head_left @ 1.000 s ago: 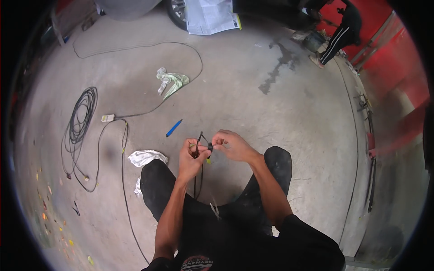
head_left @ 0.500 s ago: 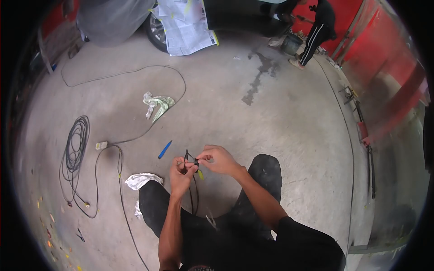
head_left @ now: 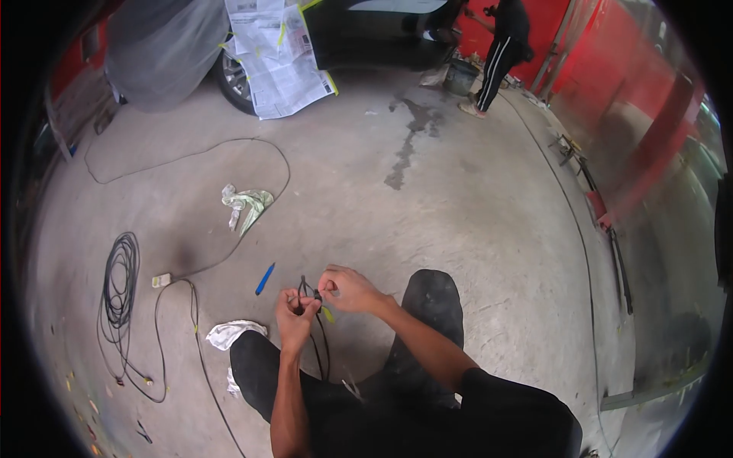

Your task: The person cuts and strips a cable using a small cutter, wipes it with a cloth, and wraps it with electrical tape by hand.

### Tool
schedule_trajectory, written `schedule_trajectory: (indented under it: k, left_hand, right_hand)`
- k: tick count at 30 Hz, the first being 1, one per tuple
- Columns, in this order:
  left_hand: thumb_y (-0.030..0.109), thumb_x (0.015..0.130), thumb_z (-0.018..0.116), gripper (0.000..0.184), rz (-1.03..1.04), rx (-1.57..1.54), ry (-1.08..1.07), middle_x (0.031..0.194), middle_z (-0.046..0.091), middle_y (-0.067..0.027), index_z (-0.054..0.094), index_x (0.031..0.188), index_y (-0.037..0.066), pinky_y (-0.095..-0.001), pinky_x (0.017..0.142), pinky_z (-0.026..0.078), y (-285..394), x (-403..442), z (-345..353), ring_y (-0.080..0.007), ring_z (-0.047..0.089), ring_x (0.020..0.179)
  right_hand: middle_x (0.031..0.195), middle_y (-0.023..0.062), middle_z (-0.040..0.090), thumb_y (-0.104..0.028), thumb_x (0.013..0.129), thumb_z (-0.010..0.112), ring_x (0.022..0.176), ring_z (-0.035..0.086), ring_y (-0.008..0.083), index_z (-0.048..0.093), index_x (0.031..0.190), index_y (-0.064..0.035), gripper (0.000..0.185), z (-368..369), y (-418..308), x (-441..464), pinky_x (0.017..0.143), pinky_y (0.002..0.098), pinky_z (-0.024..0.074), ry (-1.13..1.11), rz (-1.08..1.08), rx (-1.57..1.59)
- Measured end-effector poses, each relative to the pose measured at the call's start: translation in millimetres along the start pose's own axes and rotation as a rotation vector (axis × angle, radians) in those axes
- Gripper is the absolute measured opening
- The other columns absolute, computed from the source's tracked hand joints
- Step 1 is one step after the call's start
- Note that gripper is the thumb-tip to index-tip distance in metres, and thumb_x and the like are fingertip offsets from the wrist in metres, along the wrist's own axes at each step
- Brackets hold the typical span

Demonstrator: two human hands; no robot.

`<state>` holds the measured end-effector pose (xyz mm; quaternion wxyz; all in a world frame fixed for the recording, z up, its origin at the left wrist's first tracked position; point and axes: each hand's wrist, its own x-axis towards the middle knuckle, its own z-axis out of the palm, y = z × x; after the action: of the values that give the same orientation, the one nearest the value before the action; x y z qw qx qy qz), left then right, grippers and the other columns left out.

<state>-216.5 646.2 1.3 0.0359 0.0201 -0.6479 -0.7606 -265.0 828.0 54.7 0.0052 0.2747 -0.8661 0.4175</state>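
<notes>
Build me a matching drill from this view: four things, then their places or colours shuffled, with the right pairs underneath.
1. Black cable
2. Slim pen-like tool
3. Newspaper sheets
4. Bucket

A. Hanging partly over the wheel
B. Beside the other person
C. Running up to the left hand
D. Blue, lying on the floor

Pairs: 1-C, 2-D, 3-A, 4-B

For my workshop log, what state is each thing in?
Left grip, closed on the black cable
Black cable, looped, held
Right grip, curled, hold unclear
Blue tool, lying on the floor
Dark cord, loosely coiled
Greenish cloth, crumpled
White cloth, crumpled
Bucket, upright
Wheel, partly hidden by paper
</notes>
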Motion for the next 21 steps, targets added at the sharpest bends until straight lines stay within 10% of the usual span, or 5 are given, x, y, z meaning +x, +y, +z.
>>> schedule_trajectory:
  k: [21]
  left_hand:
    - [0.003,0.088,0.073,0.026,-0.105,-0.100,0.070,0.073,0.056,0.0046,0.050,0.097,0.010,-0.0220,0.052,0.034,-1.0,-10.1,23.7,-0.0033,0.046,0.059]
  right_hand:
    - [0.098,0.0169,0.056,-0.006,0.093,0.056,0.088,0.059,0.0405,0.050,0.100,-0.0030,0.010,10.3,-2.4,-4.3,0.076,0.0478,0.0469,0.083,0.038,0.148]
